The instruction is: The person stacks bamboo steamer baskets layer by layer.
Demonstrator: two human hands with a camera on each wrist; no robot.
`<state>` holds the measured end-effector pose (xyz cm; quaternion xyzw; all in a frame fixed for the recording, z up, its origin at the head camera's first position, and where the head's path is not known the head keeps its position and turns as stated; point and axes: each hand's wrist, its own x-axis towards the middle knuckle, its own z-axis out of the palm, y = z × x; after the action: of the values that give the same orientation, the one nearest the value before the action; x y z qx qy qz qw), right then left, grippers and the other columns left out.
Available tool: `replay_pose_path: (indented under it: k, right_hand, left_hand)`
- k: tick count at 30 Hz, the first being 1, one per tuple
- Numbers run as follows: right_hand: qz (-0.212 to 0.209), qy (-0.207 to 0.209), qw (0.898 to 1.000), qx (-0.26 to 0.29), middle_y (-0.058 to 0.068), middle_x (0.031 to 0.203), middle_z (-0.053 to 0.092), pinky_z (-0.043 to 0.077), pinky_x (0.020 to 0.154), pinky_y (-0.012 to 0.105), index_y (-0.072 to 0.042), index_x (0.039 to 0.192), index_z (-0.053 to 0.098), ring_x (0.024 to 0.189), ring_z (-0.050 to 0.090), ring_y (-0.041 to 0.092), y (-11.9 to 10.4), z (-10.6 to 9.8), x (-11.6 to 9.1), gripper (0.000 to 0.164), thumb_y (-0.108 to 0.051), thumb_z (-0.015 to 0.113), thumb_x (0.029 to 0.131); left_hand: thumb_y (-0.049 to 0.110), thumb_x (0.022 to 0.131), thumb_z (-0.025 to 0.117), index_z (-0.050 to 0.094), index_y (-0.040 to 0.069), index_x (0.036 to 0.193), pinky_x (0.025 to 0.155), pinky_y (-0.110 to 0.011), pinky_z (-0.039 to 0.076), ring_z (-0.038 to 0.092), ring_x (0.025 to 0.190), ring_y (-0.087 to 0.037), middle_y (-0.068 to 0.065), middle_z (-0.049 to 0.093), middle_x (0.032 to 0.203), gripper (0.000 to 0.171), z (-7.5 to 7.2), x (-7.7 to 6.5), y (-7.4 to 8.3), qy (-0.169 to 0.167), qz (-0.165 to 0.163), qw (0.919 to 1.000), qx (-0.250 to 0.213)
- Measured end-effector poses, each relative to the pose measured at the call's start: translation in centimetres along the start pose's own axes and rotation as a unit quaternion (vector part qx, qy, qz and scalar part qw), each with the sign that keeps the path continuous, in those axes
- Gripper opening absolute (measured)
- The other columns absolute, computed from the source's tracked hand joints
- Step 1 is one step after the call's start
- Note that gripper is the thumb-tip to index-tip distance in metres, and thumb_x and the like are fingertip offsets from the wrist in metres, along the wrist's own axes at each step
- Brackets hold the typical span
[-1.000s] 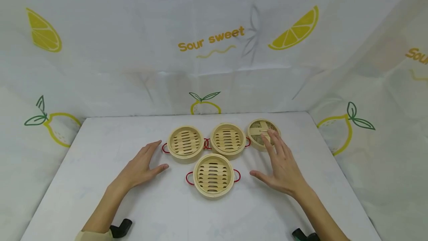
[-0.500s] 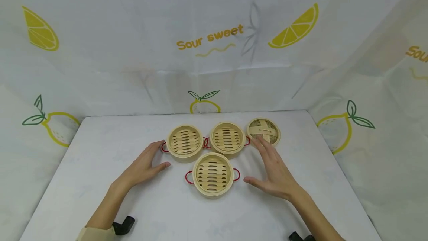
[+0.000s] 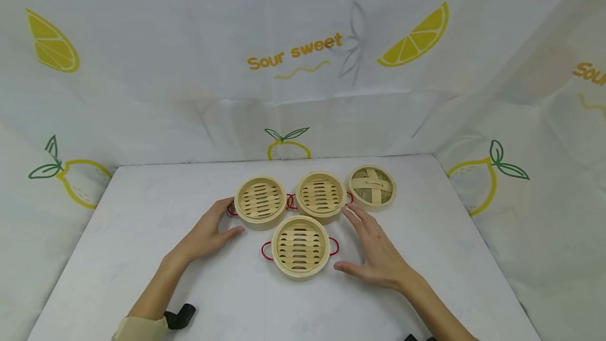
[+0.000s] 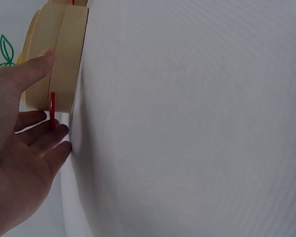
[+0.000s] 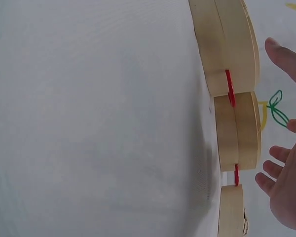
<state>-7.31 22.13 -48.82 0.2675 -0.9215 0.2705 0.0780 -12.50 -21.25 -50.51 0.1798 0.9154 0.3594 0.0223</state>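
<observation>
My left hand (image 3: 203, 236) is at the left side of the back-left bamboo steamer basket (image 3: 260, 199), fingers spread around its red handle (image 4: 52, 109). In the left wrist view the thumb lies over the basket's wall; whether it touches cannot be told. My right hand (image 3: 376, 254) hovers with spread, relaxed fingers right of the front steamer basket (image 3: 300, 246). Its fingertips are near the right handle of the back-middle steamer basket (image 3: 322, 193). The right wrist view shows that hand (image 5: 291, 173) apart from the baskets. All three baskets have slatted bottoms and red side handles.
A round steamer lid (image 3: 372, 186) with crossed strips over a woven top lies at the back right. The white table (image 3: 236, 304) meets a lemon-printed cloth (image 3: 213, 67) at the back and sides.
My right hand has moved left and toward me, from over the lid to beside the front basket. My left hand has edged right, closer to the back-left basket. The baskets stay put.
</observation>
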Motion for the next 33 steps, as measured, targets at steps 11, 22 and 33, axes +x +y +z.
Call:
replay_pose_path:
  k: [11, 22, 33]
  right_hand:
    - [-0.001, -0.017, 1.0, 0.019, 0.013, 0.17, 0.043, 0.043, 0.119, 0.059, -0.009, 0.167, 0.037, 0.156, 0.043, 0.032, -0.6, 0.8, -0.3, 0.115, -0.063, 0.089, 0.08]
    - [0.004, -0.046, 0.998, 0.053, 0.007, 0.167, 0.046, 0.046, 0.119, 0.06, -0.012, 0.167, 0.036, 0.153, 0.047, 0.029, -1.2, 1.2, 0.2, 0.112, -0.051, 0.092, 0.079]
    - [0.024, -0.098, 0.987, 0.124, 0.0, 0.168, 0.045, 0.044, 0.121, 0.06, -0.021, 0.17, 0.03, 0.155, 0.046, 0.027, -2.0, 1.9, 0.7, 0.109, -0.048, 0.09, 0.084]
  left_hand:
    - [0.023, 0.096, 0.085, 0.046, -0.006, 0.157, 0.121, -0.062, 0.045, 0.056, 0.145, -0.043, -0.024, 0.058, 0.153, 0.077, 0.5, 0.5, -0.2, 0.014, 0.001, 0.9999, -0.005]
    - [0.025, 0.096, 0.085, 0.047, -0.005, 0.156, 0.12, -0.062, 0.046, 0.058, 0.142, -0.041, -0.023, 0.061, 0.15, 0.077, 0.3, 0.9, -0.1, 0.013, -0.017, 0.9997, 0.006]
    - [0.027, 0.095, 0.086, 0.048, -0.004, 0.156, 0.12, -0.061, 0.046, 0.06, 0.14, -0.039, -0.021, 0.063, 0.147, 0.079, 0.5, 1.0, -0.2, 0.013, -0.021, 0.9997, 0.01]
